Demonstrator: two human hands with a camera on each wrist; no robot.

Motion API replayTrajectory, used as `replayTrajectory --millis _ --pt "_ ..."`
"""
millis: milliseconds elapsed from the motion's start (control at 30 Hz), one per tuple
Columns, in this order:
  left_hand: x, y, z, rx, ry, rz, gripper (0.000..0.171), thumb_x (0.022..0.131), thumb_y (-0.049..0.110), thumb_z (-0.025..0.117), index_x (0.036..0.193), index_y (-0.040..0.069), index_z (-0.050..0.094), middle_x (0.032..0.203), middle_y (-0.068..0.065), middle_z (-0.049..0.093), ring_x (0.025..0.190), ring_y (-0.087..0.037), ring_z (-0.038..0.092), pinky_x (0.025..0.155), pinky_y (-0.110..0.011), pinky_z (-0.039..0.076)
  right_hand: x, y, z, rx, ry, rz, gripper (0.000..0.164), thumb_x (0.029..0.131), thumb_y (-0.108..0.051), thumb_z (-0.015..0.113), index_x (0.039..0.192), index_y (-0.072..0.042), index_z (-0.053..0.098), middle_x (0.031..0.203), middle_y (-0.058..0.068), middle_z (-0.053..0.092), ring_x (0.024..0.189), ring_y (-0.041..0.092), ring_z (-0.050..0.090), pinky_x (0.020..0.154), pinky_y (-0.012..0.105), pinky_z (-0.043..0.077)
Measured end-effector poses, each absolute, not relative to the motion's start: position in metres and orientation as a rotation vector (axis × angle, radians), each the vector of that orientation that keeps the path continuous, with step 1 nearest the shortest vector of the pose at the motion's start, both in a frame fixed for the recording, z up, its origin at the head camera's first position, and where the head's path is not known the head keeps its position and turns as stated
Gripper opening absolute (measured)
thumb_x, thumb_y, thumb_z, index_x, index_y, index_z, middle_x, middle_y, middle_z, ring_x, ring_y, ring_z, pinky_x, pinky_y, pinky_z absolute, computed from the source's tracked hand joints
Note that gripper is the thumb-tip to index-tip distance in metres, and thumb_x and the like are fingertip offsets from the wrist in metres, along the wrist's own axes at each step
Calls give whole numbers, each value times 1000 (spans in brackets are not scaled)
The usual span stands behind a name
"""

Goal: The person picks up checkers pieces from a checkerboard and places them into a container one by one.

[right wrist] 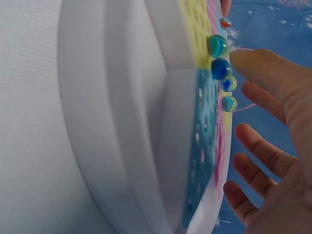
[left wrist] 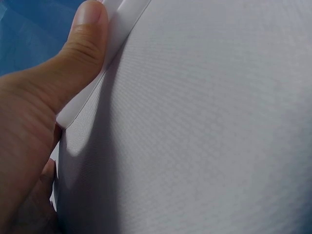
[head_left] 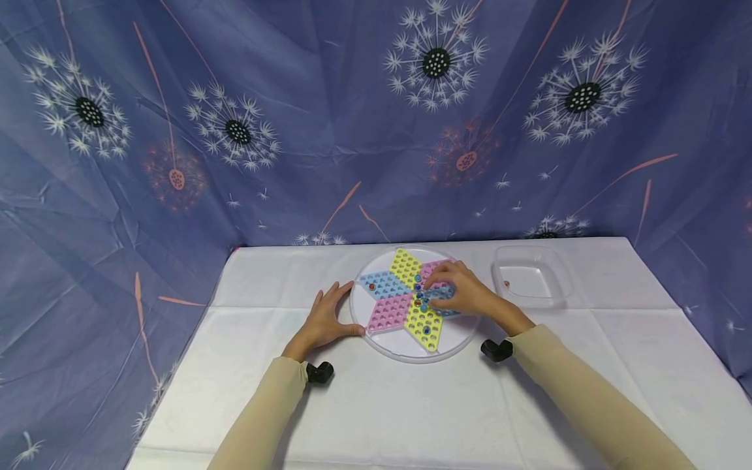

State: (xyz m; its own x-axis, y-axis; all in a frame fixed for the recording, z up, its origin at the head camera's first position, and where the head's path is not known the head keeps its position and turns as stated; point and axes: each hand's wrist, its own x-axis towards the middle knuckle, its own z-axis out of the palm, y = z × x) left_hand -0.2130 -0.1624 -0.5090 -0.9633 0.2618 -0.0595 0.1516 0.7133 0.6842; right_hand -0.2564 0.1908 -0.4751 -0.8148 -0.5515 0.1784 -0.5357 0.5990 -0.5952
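A round white Chinese checkers board [head_left: 382,343] lies on the table, with a star of yellow, pink and blue sections full of holes. My left hand [head_left: 324,321] rests against its left rim, thumb and fingers spread. In the left wrist view the thumb [left wrist: 87,44] lies along the white rim. Over the board's centre-right is my right hand [head_left: 467,290], its thumb and index finger apart beside several marbles [head_left: 418,287]. The right wrist view shows a dark blue marble [right wrist: 221,69] and a teal marble [right wrist: 217,46] close to the thumb; I see no marble pinched.
A clear plastic container [head_left: 531,277] stands right of the board with a small reddish marble [head_left: 507,284] in it. An orange marble [head_left: 372,287] sits in the left blue section, a dark blue marble [head_left: 426,331] in the front yellow one. Dandelion-patterned blue cloth [head_left: 329,130] hangs behind the white-covered table.
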Motion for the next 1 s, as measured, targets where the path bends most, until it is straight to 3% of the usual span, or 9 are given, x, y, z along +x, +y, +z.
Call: replayTrajectory --millis 400,1000 --pt "-213 -162 -508 342 2775 1071 115 68 44 96 162 21 35 168 -18 24 156 -44 8 127 -60 7 -255 187 -486 -993 2809 -1014 17 80 -18 88 94 -20 78 124 12 63 120 37 49 109 61 32" --pt "-213 -162 -509 345 2781 1058 115 67 45 95 162 21 35 168 -17 24 156 -43 9 127 -59 6 -255 186 -489 -1006 2844 -988 15 81 -18 87 91 -22 77 119 10 65 115 35 49 102 58 37"
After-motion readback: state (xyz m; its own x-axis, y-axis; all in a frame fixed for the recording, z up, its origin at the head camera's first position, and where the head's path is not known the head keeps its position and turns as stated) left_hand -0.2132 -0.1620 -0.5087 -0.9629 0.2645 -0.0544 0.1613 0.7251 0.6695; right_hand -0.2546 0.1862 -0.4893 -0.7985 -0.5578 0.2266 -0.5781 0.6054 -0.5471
